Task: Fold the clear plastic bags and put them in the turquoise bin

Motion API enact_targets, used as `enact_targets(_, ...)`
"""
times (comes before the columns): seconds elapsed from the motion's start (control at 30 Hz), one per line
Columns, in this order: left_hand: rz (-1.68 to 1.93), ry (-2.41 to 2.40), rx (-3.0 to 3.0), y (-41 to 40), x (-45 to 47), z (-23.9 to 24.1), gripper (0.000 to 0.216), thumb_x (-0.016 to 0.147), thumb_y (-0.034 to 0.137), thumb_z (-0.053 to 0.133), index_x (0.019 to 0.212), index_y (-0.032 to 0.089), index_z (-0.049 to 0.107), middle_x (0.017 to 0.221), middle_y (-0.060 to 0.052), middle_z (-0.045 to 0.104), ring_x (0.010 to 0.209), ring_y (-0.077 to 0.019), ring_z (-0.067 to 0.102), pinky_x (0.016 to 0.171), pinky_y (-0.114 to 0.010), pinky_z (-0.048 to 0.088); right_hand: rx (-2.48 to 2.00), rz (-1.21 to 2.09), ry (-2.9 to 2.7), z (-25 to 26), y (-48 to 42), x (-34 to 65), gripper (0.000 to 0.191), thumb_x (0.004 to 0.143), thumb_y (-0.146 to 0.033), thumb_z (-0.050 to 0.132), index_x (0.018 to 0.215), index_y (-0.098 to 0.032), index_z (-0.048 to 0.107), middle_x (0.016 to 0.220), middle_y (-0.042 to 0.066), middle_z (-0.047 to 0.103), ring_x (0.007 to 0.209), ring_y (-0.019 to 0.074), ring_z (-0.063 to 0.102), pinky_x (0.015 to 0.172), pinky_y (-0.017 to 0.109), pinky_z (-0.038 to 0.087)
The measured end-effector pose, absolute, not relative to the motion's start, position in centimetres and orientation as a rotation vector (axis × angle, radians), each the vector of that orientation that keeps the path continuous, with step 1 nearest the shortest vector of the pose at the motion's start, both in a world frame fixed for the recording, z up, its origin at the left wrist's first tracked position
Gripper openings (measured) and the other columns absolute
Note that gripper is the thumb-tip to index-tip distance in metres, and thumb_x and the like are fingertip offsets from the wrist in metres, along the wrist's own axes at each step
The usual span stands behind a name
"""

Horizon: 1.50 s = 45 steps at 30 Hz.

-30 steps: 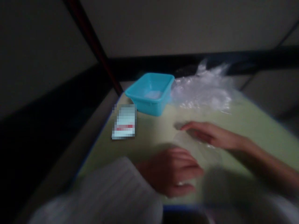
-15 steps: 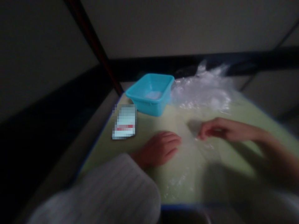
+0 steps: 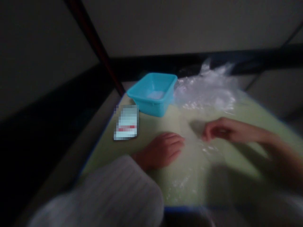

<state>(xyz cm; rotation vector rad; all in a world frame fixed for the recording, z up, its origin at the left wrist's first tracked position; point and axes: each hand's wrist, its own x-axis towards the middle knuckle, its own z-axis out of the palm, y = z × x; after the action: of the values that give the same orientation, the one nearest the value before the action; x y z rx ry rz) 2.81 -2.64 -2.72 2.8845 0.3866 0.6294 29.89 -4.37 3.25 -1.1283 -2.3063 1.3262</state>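
Observation:
A clear plastic bag lies flat on the pale green table in front of me. My left hand rests palm down on the bag's left edge, fingers stretched flat. My right hand is curled in a pinch at the bag's far right corner, gripping the thin film. The picture is dim and blurred, so the bag's outline is faint.
A turquoise plastic tub stands at the table's far left corner. A heap of clear plastic bags lies to its right. A small white card with a red stripe lies near the left edge. My striped sleeve fills the lower left.
My left hand moved up and left from the near edge to the bag's left side and flattened. My right hand curled from a flat reach into a pinch on the film.

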Motion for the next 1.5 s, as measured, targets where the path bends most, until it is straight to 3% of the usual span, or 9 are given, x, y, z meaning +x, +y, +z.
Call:
enact_targets(0.23,0.618,0.381,2.933,-2.8,2.8,-2.5,0.018,0.091,0.019,0.045,0.097,0.013,0.061,0.109,-0.008,0.065,0.103,-0.0181,0.057,0.094,-0.032,0.043,-1.116,1.354,-2.315,2.7,-4.3,28.8,0.017,0.088,-0.021,0.044,0.082,-0.014,0.059,0.085,0.009,0.066,0.081,0.0198,0.063,0.075,0.035,0.048)
enact_targets(0.53,0.569,0.462,2.956,-3.1,2.7,-2.2,0.017,0.088,0.021,0.049,0.099,0.015,0.059,0.111,-0.007,0.066,0.098,-0.0196,0.059,0.089,-0.034,0.045,-1.345,0.949,-2.242,2.0,-3.6,30.4,0.012,0.084,-0.026,0.052,0.089,-0.017,0.058,0.081,0.006,0.066,0.070,0.0180,0.061,0.063,0.031,0.048)
enact_targets(0.87,0.828,0.596,2.562,-3.0,2.7,-2.1,0.021,0.086,0.013,0.050,0.103,0.011,0.061,0.106,-0.010,0.068,0.098,-0.0179,0.062,0.087,-0.030,0.048,-1.170,0.820,-2.267,0.8,-3.8,28.3,0.022,0.089,-0.022,0.046,0.108,-0.017,0.055,0.106,0.009,0.066,0.090,0.0196,0.063,0.076,0.033,0.050)
enact_targets(1.0,0.748,0.660,2.332,-2.8,2.7,-1.9,0.020,0.087,0.012,0.046,0.096,0.013,0.064,0.096,-0.007,0.072,0.089,-0.0146,0.066,0.083,-0.026,0.049,-1.108,0.579,-2.335,1.8,-4.1,28.7,0.019,0.089,-0.017,0.045,0.100,-0.018,0.061,0.100,0.007,0.068,0.089,0.0189,0.064,0.074,0.031,0.049)
enact_targets(1.2,0.675,0.743,2.228,-2.4,2.8,-1.8,0.024,0.086,0.011,0.046,0.099,0.014,0.066,0.099,-0.007,0.072,0.093,-0.0158,0.065,0.087,-0.028,0.048,-0.804,0.432,-2.574,1.9,-5.8,28.7,0.021,0.093,-0.015,0.040,0.096,-0.015,0.061,0.089,0.008,0.065,0.079,0.0162,0.061,0.068,0.028,0.045)
enact_targets(1.33,0.672,0.706,2.048,-1.9,2.2,-1.3,0.017,0.084,0.015,0.052,0.089,0.013,0.068,0.092,-0.008,0.073,0.091,-0.0163,0.066,0.083,-0.027,0.049,-0.625,0.261,-2.784,1.0,-7.7,28.6,0.028,0.095,-0.020,0.038,0.078,-0.017,0.060,0.069,0.005,0.058,0.068,0.0172,0.052,0.061,0.031,0.038)
enact_targets(1.5,0.617,0.692,1.702,-1.5,1.1,-1.0,0.022,0.084,0.025,0.057,0.100,0.011,0.062,0.077,-0.007,0.072,0.071,-0.0140,0.068,0.069,-0.026,0.052,-0.592,0.387,-2.973,1.6,-10.7,27.6,0.020,0.087,-0.031,0.056,0.071,-0.020,0.060,0.071,0.001,0.062,0.068,0.0171,0.056,0.063,0.034,0.039)
